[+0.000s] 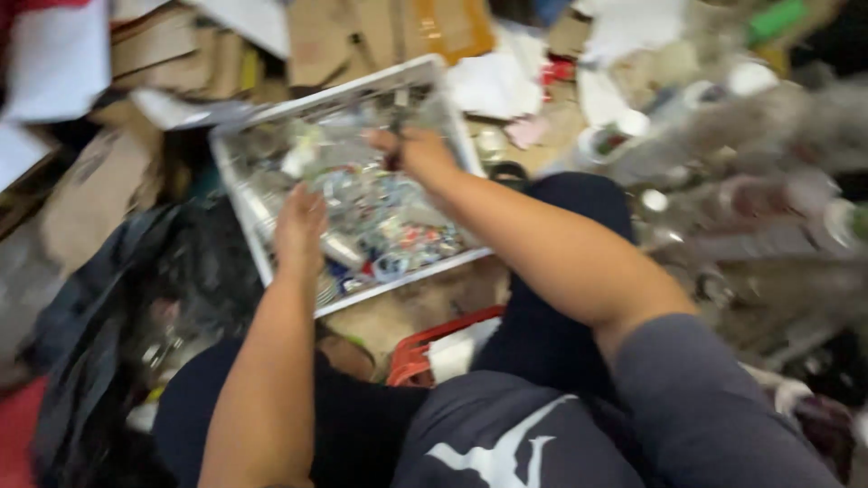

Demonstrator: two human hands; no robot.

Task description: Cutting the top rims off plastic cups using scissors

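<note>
Nearest to me are my knees in dark trousers (542,334) and the hem of my grey top (506,434). Between my knees lies a red-edged thing (425,348) on the floor, too blurred to tell its kind. To my left sits a black plastic bag (117,298), slumped open.

Beyond my knees a white crate (237,194) rests on the floor, tilted, full of crushed cans and bottles (389,226). My left hand (300,224) lies flat on that heap near the crate's near-left edge, fingers together; I cannot tell whether it grips anything. My right hand (418,152) is over the crate's far side, fingers pinched on something small and dark, too blurred to name.

At my right stands a pile of clear plastic bottles (732,181). Farthest off lie flattened cardboard (181,54) and white paper scraps (493,81).
</note>
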